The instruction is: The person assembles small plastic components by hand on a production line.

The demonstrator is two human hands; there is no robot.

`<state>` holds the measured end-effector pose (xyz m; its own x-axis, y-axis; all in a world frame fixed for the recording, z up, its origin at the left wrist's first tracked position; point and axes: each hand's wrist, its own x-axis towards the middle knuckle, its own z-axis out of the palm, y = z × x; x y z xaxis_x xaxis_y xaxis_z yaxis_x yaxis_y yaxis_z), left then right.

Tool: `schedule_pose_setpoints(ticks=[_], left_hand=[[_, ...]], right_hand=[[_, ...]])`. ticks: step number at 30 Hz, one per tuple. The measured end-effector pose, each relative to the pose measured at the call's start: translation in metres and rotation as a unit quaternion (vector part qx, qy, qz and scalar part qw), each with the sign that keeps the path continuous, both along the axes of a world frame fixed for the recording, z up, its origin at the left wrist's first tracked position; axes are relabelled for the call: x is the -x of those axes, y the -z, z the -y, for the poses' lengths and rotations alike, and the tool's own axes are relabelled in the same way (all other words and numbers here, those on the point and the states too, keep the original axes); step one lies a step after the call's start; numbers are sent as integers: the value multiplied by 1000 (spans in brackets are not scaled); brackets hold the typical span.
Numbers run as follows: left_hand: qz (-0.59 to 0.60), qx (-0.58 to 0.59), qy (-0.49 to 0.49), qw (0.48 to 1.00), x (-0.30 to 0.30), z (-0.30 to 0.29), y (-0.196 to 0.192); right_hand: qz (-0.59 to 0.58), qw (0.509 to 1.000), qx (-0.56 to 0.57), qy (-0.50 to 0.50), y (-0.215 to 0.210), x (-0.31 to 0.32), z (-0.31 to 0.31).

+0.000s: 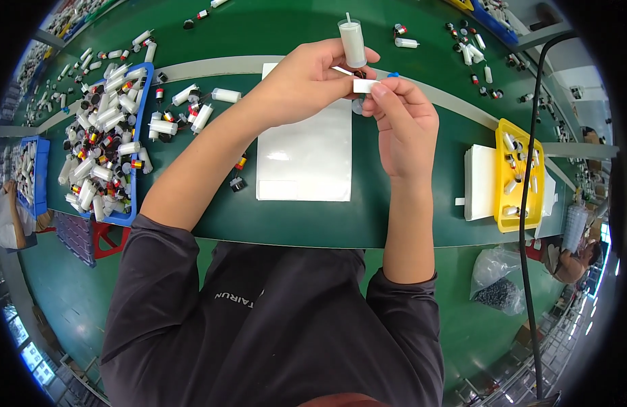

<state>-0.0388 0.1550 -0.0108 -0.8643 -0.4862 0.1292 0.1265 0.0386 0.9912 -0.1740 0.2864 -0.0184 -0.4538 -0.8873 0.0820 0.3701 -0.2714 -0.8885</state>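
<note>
My left hand [311, 78] is raised over the table, closed around a white cylinder [353, 46] that stands upright, with a see-through rim and a thin white stem on top. My right hand [406, 119] pinches a small white rectangular piece [365, 86] just below the cylinder, close to the left fingertips. Something small and dark shows between the two hands, too covered to name. Beneath them lies a white sheet [303, 152] with a glossy surface. A black-capped part [238, 184] rests left of the sheet, near my left forearm.
At left, a blue tray [132, 197] is heaped with white cylinders; several more lie beside it. A yellow tray [539, 193] with several cylinders stands at right beside a white stack [478, 183]. A black cable [531, 169] hangs at right. Scattered parts lie across the far surface.
</note>
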Motion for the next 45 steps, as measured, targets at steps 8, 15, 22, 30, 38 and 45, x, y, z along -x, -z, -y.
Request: schedule_pose_setpoints(ticks=[8,15,22,30,38,45], left_hand=[[-3,4,6,1000,0,-5,-8],[13,74,-2,997,-2,-7,-10],[-32,85,0,996,-3,-3,-3],[-48,-4,85,995,-5,-10,-6],[37,131,-116,984,-17,57,-10],[332,449,-177,811,-39,196,11]], right_hand=[[-77,992,-42,88,1,-6,3],[-126,981,-41,141,2,-13,4],[-90,989,-27,118,7,-10,3],[256,946,-15,-199,24,13,4],[-382,917,-112,32,-4,-25,-37],[-681,715,-119,-104,27,-93,-78]])
